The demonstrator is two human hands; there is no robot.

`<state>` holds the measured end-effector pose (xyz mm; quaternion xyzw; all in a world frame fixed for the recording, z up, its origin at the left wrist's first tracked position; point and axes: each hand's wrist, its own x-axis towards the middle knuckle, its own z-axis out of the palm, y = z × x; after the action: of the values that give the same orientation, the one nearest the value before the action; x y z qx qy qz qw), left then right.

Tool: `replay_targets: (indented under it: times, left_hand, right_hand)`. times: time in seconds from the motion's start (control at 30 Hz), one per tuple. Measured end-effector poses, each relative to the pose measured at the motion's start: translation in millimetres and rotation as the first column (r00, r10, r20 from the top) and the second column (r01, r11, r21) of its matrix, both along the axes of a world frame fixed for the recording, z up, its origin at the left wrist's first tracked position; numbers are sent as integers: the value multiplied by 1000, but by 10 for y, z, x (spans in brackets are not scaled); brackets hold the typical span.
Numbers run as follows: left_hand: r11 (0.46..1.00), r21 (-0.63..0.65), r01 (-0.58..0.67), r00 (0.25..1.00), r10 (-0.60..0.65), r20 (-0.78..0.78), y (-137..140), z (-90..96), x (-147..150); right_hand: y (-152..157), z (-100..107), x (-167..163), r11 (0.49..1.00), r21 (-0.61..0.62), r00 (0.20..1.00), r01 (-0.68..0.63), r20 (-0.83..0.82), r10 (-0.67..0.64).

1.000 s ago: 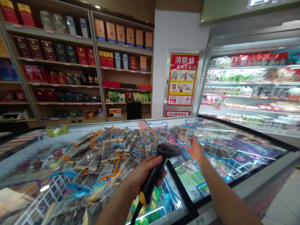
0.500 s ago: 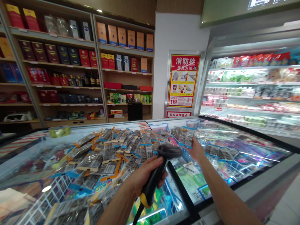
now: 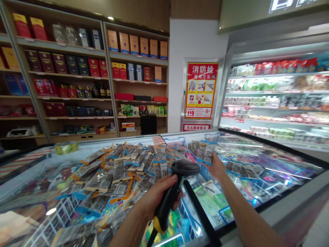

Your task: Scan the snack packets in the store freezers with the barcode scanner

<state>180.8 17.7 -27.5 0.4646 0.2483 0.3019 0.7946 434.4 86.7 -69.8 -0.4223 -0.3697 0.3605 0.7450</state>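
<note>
My left hand [image 3: 158, 195] is wrapped round the handle of a black and yellow barcode scanner [image 3: 169, 192], its head tilted toward the right. With its fingers on the edge of a clear snack packet [image 3: 205, 151] with blue ends, my right hand [image 3: 216, 167] holds it up to the right of the scanner; the fingertips are partly hidden behind the packet. To the left, a large heap of similar packets [image 3: 123, 168] with orange, blue and cream strips lies spread over the chest freezer. Several more packets [image 3: 241, 168] lie on the glass to the right of my right hand.
A chest freezer with glass lids [image 3: 272, 151] runs across in front, wire baskets [image 3: 63, 212] inside it. A roll of tape [image 3: 66, 148] sits on its far left side. Behind stand shelves of boxes [image 3: 133, 44], a red sign [image 3: 202, 91] and a lit refrigerated display [image 3: 277, 92].
The view has tilted up very slightly, so the scene sits a little lower. Both hands keep their holds on the scanner and the packet, almost unmoved.
</note>
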Motion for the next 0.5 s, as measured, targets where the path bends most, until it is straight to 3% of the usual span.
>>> replay_targets:
  times: [0.13, 0.27, 0.5]
  left_hand:
    - [1000, 5, 1, 1000, -1, -10, -11, 1, -1]
    - [1000, 24, 2, 1000, -2, -11, -29, 8, 4]
    - [999, 40, 32, 999, -31, -15, -36, 7, 15]
  right_hand:
    - [39, 17, -4, 997, -18, 984, -75, -162, 71]
    - [42, 20, -2, 995, -20, 972, -95, -218, 88]
    - [12, 26, -20, 998, -61, 998, -33, -51, 29]
